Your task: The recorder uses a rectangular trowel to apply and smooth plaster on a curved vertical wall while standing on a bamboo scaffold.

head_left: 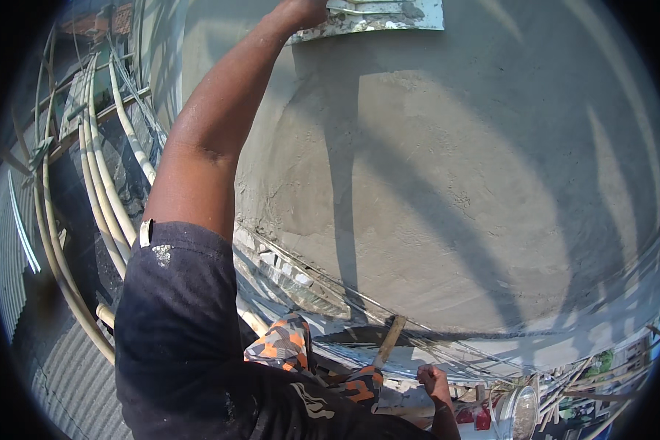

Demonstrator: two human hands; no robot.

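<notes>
Head view: pale, plaster-crusted float (pixel 411 18) at top edge, against or just off grey plastered wall (pixel 433 183); cannot tell if pressed flat. Gripped at its left end by left hand (pixel 303 12), with fingers curled around it, reaching high. Lower down, wooden stick (pixel 391 339) slanting near wall's foot. Right hand (pixel 433 381) down low, with fingers bent in; cannot tell if pinching anything. Near it, bucket (pixel 524 411) and red object (pixel 482 418). Farther left, long curved-looking poles (pixel 99 176) and corrugated sheeting (pixel 73 389).

Risks, as judged: gouging or ridging the surface from tilted float edge or uneven pressure; missing rough patches under hard shadows; twisting or dropping float from one-handed hold at its end; overbalancing from long upward reach; knocking bucket with right hand.

Hidden or cut off: top of float and part of left hand, past upper edge; float's wall-facing side; footing. Hard to make out: bucket's contents, red object's kind, far-left clutter near dark rim.
</notes>
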